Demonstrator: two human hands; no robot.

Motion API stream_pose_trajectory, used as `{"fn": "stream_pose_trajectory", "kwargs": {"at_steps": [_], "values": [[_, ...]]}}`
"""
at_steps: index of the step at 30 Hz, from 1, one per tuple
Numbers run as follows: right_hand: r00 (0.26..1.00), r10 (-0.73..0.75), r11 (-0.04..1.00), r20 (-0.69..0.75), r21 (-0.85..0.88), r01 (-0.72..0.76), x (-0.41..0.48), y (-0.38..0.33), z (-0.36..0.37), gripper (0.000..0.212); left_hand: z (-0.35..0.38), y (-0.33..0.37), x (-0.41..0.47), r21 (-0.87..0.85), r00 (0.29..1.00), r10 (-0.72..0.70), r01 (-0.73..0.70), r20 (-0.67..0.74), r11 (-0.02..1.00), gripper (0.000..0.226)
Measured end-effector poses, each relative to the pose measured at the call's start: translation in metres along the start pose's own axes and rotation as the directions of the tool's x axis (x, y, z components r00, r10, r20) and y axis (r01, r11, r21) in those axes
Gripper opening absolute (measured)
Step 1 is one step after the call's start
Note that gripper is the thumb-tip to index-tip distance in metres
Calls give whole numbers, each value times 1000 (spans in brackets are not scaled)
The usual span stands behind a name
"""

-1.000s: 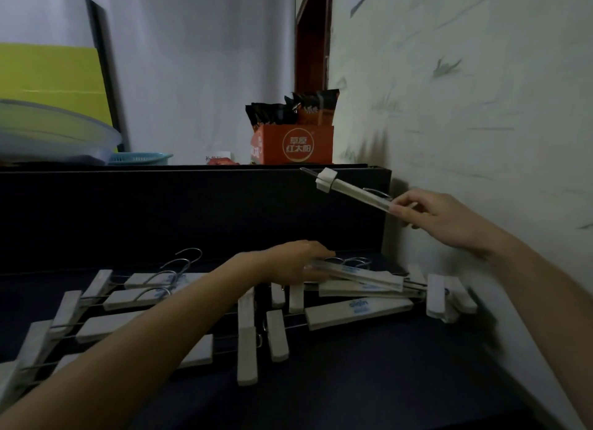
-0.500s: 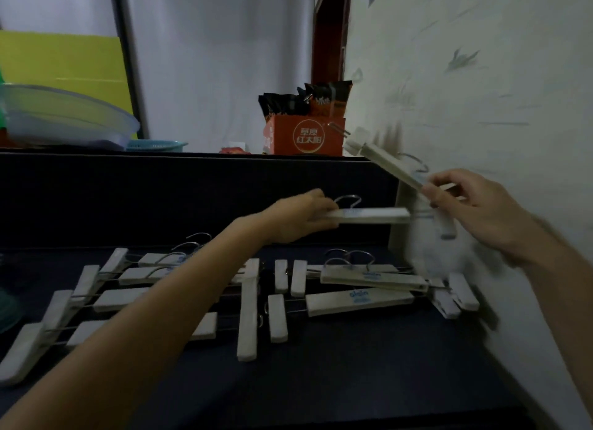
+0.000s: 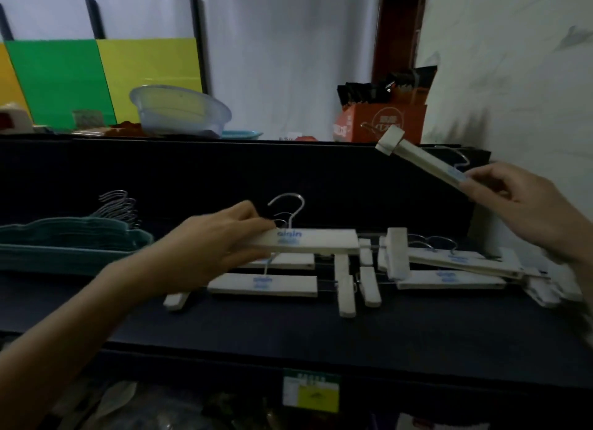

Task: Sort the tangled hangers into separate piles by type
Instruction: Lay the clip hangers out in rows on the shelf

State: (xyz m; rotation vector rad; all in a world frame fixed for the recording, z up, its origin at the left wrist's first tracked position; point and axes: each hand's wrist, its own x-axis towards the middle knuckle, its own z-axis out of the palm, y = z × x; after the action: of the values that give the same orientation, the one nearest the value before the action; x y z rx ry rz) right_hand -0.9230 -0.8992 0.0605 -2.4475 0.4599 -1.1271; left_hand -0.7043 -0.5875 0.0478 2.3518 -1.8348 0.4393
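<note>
My left hand (image 3: 221, 240) grips a white wooden clip hanger (image 3: 317, 241) by its left part, holding it level just above the dark shelf (image 3: 288, 330); its metal hook points up. My right hand (image 3: 526, 205) holds a second white clip hanger (image 3: 420, 158) tilted up to the left, near the wall. Several more white clip hangers (image 3: 449, 269) lie tangled on the shelf below both hands. A stack of teal hangers (image 3: 73, 240) with metal hooks lies at the left.
A raised dark ledge (image 3: 192, 144) behind carries a clear plastic basin (image 3: 179, 112), an orange box of packets (image 3: 382, 121) and coloured boards (image 3: 96, 76). The white wall (image 3: 513, 76) closes the right side. A labelled lower shelf edge (image 3: 311, 394) lies in front.
My left hand has carried its hanger leftward and lower over the pile. My right hand has stayed raised near the wall with its hanger. The view has swung left, revealing the teal stack.
</note>
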Motion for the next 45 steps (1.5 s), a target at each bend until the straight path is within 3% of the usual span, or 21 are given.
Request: {"fn": "stream_pose_trajectory", "kwargs": {"at_steps": [5,8,11,15,17,26,29,33,38,45], "values": [[997,47,999,53,-3,-47,-7,-18,20,80,31,-13,-52,-40,999,-4,6,41,999,99],[994,99,994,54,-49,-97,-10,-20,28,68,50,-14,-66,-98,996,28,-20,81,995,84],[988,136,990,68,-39,-133,-17,-23,32,84,62,-13,-70,-159,997,31,-20,70,987,74],[985,166,980,54,-120,-158,-21,-20,36,40,73,-18,-68,-149,998,52,-45,40,988,75],[983,172,975,65,-156,-160,-22,-21,37,30,74,-22,-67,-149,998,52,-46,37,988,74],[974,214,969,77,-147,-201,-33,-30,36,22,81,-32,-66,-92,999,44,-44,0,995,77],[970,222,967,96,-146,-207,-36,-23,31,21,70,-26,-60,0,991,27,-27,-128,1000,71],[970,217,964,110,-182,-195,-30,-4,19,18,44,6,-20,-30,963,63,-74,-262,997,61],[974,187,957,132,-249,-149,-8,29,4,26,38,68,73,-80,986,159,-162,-42,984,61],[968,162,962,193,-250,-111,18,67,-4,27,90,125,183,-83,917,175,-155,358,984,99]]}}
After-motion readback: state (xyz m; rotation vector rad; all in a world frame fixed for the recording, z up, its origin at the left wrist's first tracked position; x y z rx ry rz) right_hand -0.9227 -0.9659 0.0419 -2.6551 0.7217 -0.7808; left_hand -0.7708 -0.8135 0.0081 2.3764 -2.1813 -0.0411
